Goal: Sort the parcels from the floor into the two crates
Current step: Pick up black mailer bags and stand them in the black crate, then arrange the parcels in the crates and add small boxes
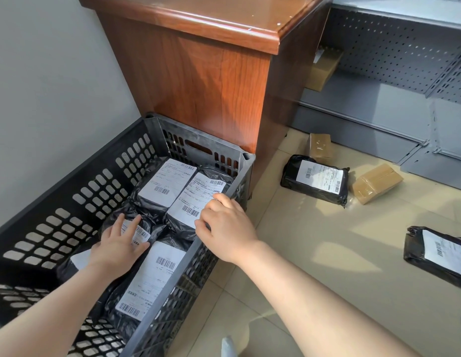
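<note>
1. My left hand (116, 247) lies flat, fingers spread, pressing a black bagged parcel (136, 231) inside the black perforated crate (69, 202).
2. My right hand (225, 228), fingers curled, touches the labelled parcel (196, 199) just ahead of it at the crate's right wall; grip unclear.
3. Right of that hand, on the floor (314, 240): two black parcels (317, 180), (438, 253) and two brown boxes (376, 182), (320, 144).
</note>
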`<state>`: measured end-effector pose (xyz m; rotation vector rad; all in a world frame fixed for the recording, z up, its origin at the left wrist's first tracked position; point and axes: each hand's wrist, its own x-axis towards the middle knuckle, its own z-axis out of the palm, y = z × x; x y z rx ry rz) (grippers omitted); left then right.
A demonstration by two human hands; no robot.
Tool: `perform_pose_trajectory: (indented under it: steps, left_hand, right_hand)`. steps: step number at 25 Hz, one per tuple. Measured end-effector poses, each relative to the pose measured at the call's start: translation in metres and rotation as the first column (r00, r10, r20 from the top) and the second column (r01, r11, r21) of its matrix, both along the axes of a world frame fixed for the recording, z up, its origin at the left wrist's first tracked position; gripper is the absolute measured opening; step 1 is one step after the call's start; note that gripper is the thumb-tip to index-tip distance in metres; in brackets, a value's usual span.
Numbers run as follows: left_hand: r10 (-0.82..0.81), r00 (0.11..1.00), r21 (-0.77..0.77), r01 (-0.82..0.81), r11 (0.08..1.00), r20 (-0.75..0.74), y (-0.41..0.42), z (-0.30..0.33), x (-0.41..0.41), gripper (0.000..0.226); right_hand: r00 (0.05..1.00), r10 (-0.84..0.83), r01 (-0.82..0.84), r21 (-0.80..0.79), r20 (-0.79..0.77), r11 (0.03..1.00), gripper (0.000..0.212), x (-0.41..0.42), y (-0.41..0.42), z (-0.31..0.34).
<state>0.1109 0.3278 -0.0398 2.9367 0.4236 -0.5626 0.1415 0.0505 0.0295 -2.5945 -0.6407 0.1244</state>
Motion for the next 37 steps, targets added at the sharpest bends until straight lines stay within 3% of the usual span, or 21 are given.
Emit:
perform_pose_trajectory:
  steps: [4,7,13,16,22,26,31,33,37]
  left_hand:
    - [0.037,0.999,0.033,-0.037,0.999,-0.014,-0.012,-0.007,-0.002,0.072]
    - [0.08,0.995,0.007,-0.08,0.997,-0.056,-0.012,0.004,0.007,0.075]
    - [0.273,0.962,-0.302,-0.253,0.919,0.024,-0.042,0.046,0.039,0.077]
    - [0.267,0.957,-0.438,-0.192,0.878,0.115,-0.075,0.076,0.053,0.063]
    - [0.127,0.926,-0.613,0.128,0.78,0.356,-0.167,0.132,0.075,0.048]
    - [-0.063,0.862,-0.53,0.365,0.766,0.503,-0.228,0.131,0.083,0.043]
    - [-0.314,0.823,-0.326,0.494,0.806,0.473,-0.295,0.086,0.107,0.047]
    - [-0.362,0.832,-0.273,0.496,0.824,0.42,-0.319,0.071,0.117,0.049]
    - [-0.274,0.926,-0.374,0.358,0.856,0.258,-0.375,0.038,0.123,0.052]
  right_hand:
    - [1.0,0.004,-0.005,-0.004,-0.02,1.0,0.066,0.0,0.0,-0.001]
    - [0.998,0.027,-0.028,-0.017,-0.051,0.999,0.053,0.001,-0.002,0.002]
    - [0.966,0.006,0.036,0.156,-0.26,0.987,0.048,-0.006,-0.006,0.026]
    - [0.965,-0.032,0.077,0.164,-0.259,0.984,0.051,-0.006,-0.015,0.035]
    - [0.927,-0.259,0.312,0.178,-0.27,0.933,0.051,0.014,-0.073,0.05]
    - [0.84,-0.436,0.503,0.162,-0.323,0.849,0.049,0.03,-0.147,0.044]
    - [0.668,-0.621,0.698,0.056,-0.41,0.714,0.049,0.037,-0.25,0.002]
    - [0.558,-0.681,0.779,0.019,-0.474,0.626,0.049,0.034,-0.285,-0.017]
    - [0.358,-0.766,0.852,-0.148,-0.533,0.502,0.056,0.017,-0.357,-0.065]
